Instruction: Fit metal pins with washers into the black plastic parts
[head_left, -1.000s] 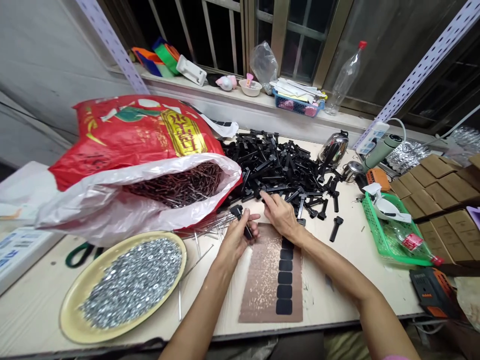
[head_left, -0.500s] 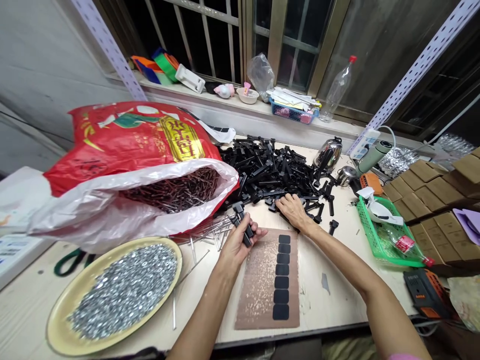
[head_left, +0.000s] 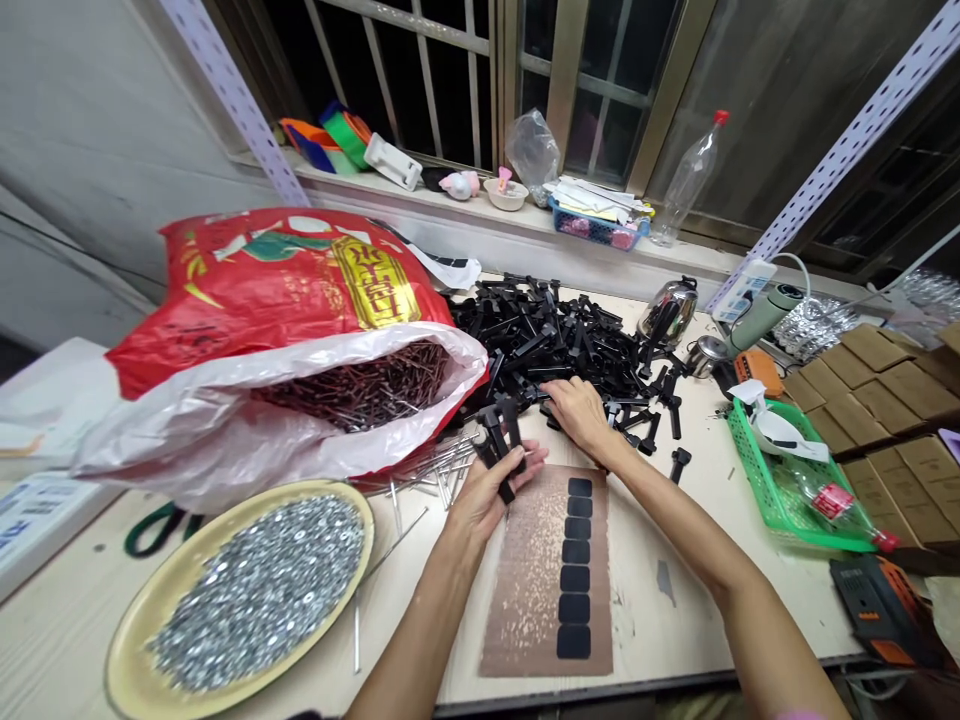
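My left hand [head_left: 491,495] is closed around a small bunch of black plastic T-shaped pieces [head_left: 501,440], held upright just above a brown sheet [head_left: 529,570] that carries a column of black pads. My right hand [head_left: 576,415] lies palm down at the near edge of a big heap of the same black pieces [head_left: 559,335], its fingers curled among them; what they hold, if anything, is hidden. Loose thin metal pins [head_left: 431,470] lie on the table left of my left hand.
A red and white sack [head_left: 300,300] full of dark pins lies open at the left. A yellow dish [head_left: 150,615] holds several small silvery parts. A green basket [head_left: 780,490], cardboard boxes [head_left: 877,390], a metal kettle [head_left: 667,310] and an orange device [head_left: 877,600] stand at the right.
My left hand now holds more black pieces than a second ago. My right hand has moved from beside the left hand up to the edge of the heap.
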